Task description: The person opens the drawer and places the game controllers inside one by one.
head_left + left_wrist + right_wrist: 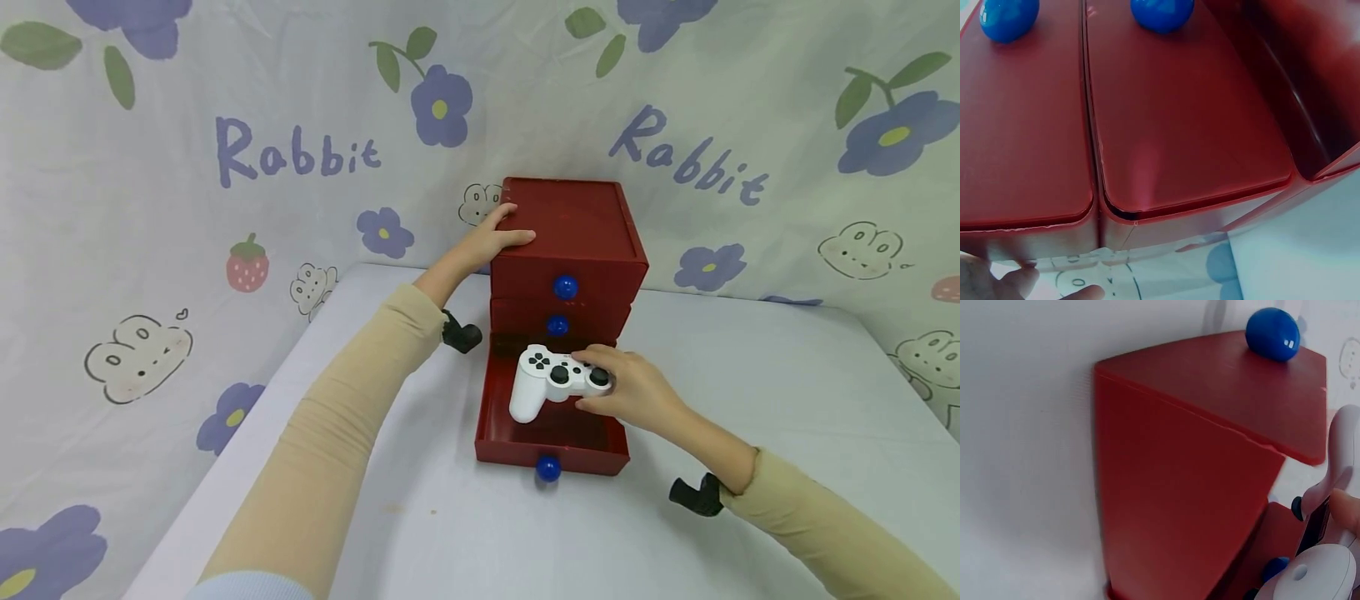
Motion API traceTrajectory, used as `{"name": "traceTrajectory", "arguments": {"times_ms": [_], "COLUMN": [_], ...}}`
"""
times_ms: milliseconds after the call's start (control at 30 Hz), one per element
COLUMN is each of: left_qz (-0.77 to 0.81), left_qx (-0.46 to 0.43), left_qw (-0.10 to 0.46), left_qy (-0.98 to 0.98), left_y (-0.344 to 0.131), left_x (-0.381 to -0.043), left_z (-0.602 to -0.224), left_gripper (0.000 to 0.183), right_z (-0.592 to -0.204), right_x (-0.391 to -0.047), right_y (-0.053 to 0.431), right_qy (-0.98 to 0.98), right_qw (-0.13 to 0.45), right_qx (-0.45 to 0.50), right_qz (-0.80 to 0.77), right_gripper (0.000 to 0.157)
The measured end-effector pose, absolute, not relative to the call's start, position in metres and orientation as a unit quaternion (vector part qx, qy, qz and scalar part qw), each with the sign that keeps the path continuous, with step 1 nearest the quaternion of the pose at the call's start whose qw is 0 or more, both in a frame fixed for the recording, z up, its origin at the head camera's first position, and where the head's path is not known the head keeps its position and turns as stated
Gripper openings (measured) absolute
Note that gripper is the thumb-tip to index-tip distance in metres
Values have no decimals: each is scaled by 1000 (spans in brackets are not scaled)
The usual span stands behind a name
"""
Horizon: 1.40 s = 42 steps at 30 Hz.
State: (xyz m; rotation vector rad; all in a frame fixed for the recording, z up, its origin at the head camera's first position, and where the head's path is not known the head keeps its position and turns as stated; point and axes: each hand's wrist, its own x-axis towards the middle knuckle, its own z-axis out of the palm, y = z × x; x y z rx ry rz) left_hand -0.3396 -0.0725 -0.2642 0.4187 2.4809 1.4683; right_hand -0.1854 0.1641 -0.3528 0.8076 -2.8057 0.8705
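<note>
A white game controller (529, 398) is above the pulled-out bottom drawer (517, 454) of a red drawer cabinet (573, 221). My right hand (641, 390) pinches the controller at its right end, thumb and fingers on either side. In the right wrist view, the controller (1316, 575) shows partly at the right edge, with a fingertip on it. My left hand (487, 243) rests on the cabinet's top left edge, fingers extended. Only part of that hand (997, 284) appears in the left wrist view. The upper drawer (525, 279) and middle drawer (517, 317) are closed.
Blue round knobs stick out from the drawer fronts, the lowest knob (548, 468) toward me. The cabinet stands on a white-covered table (420, 517). Behind it hangs a patterned cloth (315, 75). A black wrist mount (697, 495) sits on my right wrist.
</note>
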Motion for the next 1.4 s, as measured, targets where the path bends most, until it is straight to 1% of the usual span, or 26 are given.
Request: {"name": "traceTrajectory", "arguments": {"times_ms": [300,867,1133,1400], "left_qz": [497,495,499,501], "left_qx": [140,135,140,140], "left_qw": [116,119,125,126], "left_qy": [848,850,846,845], "left_y": [-73,-73,-74,-74], "left_x": [-340,-339,-339,-339], "left_z": [-265,-264,-263,-263], "left_gripper": [76,76,75,75], "right_z": [-365,-380,-387,-388], "right_x": [-192,-201,-204,-204], "right_y": [157,146,142,136], "right_qy": [-918,-921,-924,-929], "right_qw": [58,15,10,-10], "right_qx": [281,287,292,277], "right_qz": [274,262,246,247], "right_gripper": [56,56,56,55]}}
